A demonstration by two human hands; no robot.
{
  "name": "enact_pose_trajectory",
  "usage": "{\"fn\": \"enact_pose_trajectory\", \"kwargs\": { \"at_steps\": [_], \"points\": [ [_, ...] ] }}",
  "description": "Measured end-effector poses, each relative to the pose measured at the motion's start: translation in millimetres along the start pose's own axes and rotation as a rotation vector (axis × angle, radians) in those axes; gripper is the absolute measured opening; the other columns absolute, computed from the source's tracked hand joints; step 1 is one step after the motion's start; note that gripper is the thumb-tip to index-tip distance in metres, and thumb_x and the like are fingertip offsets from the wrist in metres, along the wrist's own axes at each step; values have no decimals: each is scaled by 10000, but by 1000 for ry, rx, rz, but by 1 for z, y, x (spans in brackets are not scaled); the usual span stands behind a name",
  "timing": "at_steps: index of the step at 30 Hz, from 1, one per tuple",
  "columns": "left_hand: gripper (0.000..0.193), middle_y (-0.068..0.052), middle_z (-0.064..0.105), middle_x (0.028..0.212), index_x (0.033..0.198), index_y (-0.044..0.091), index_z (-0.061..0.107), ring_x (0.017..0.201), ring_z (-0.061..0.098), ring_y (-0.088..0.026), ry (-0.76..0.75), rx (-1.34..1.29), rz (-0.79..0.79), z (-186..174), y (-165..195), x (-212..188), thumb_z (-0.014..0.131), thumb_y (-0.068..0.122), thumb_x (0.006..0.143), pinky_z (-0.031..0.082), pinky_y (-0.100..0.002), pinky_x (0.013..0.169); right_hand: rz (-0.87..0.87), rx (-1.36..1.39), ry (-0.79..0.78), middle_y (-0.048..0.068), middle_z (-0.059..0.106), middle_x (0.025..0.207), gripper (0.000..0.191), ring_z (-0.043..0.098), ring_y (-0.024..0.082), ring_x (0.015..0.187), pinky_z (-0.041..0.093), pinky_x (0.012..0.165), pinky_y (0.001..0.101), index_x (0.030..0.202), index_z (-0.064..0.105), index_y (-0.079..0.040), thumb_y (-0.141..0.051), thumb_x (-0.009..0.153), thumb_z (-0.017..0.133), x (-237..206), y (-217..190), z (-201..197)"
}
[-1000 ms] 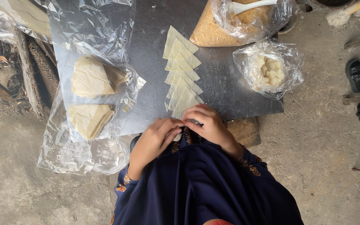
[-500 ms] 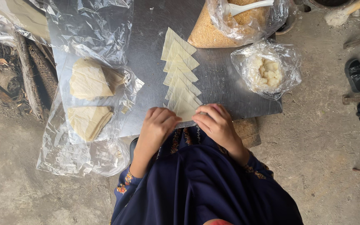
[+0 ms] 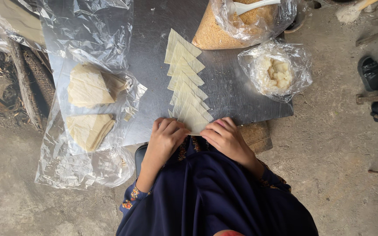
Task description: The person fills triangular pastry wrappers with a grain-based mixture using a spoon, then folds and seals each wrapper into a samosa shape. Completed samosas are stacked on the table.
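Mostly the near edge of the metal desk (image 3: 237, 94) is hidden by the two hands & the dark blue robe (image 3: 215, 192). Palms can't be seen, only backs of hands. Nearest pastry triangle (image 3: 194, 119) is partly covered by fingertips; its lower tip is out of sight. Top of frame cuts off the crumb bag (image 3: 224, 30) and the white spoon (image 3: 254, 6) stuck in it. Someone else's shoe & green trouser leg at far right, cut by frame edge.

Packages, all relative to the row of pastry triangles (image 3: 183, 72): clear plastic sheet (image 3: 88, 39) to its left, crumpled, w/ two stacks of pale folded wrappers (image 3: 90, 85) on it, no labels visible. Clear bag of orange-brown crumbs up & to its right. Small clear bag of white lumpy filling (image 3: 276, 72) to its right, contents blurred by plastic.

Left hand (image 3: 166, 137): fingers curled, tips resting at the desk edge just left of nearest triangle; can't tell if pinching anything. Right hand (image 3: 225, 139): fingers (image 3: 217, 127) bent, tips touching that triangle's right lower edge; grip vs. just pressing, can't tell.
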State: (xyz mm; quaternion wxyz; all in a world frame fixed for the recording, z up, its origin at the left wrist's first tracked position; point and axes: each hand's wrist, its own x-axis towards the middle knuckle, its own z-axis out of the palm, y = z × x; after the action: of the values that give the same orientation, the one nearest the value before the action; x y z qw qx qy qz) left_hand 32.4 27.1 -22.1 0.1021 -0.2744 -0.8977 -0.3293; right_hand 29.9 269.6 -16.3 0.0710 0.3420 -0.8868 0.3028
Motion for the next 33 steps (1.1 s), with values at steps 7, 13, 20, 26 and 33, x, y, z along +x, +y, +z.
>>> {"fn": "enact_pose_trajectory", "kwargs": {
  "at_steps": [7, 13, 20, 26, 33],
  "points": [
    [228, 13, 672, 1057, 997, 141, 747, 1111, 600, -235, -20, -24, -32, -5, 3, -1, 791, 227, 791, 411, -453, 1021, -16, 34, -51, 20, 681, 982, 212, 627, 197, 922, 451, 869, 361, 1007, 740, -86, -186, 834, 810, -10, 11, 0],
    [217, 1, 673, 1065, 1008, 140, 766, 1119, 595, -249, 7, -70, -28, -6, 5, -1, 777, 302, 864, 405, -448, 1017, 360, -137, 246, 67, 663, 1111, 174, 606, 186, 878, 494, 811, 271, 1178, 753, -72, -91, 1008, 719, -28, 67, -36],
    [177, -1, 686, 1061, 1016, 129, 769, 1107, 610, -238, 9, -50, -35, -3, 6, -2, 758, 242, 880, 398, -465, 1042, 520, -711, 232, 67, 583, 1194, 437, 521, 297, 1138, 418, 1051, 432, 1254, 787, -136, 68, 889, 662, -5, 112, -99],
    [174, -7, 690, 1056, 1034, 129, 765, 1096, 618, -235, 24, -49, -24, -3, 6, -5, 747, 214, 883, 396, -476, 1066, 558, -655, 125, 66, 553, 1071, 366, 484, 300, 1069, 384, 988, 439, 1172, 826, -166, 33, 890, 704, 17, 130, -104],
    [178, -9, 690, 1044, 1048, 123, 760, 1077, 624, -221, 25, -42, -32, -3, 4, -7, 742, 209, 894, 408, -475, 1072, 587, -538, 20, 62, 584, 1093, 351, 490, 313, 1102, 379, 1027, 439, 1067, 831, -139, 77, 838, 674, 6, 156, -107]
  ]
}}
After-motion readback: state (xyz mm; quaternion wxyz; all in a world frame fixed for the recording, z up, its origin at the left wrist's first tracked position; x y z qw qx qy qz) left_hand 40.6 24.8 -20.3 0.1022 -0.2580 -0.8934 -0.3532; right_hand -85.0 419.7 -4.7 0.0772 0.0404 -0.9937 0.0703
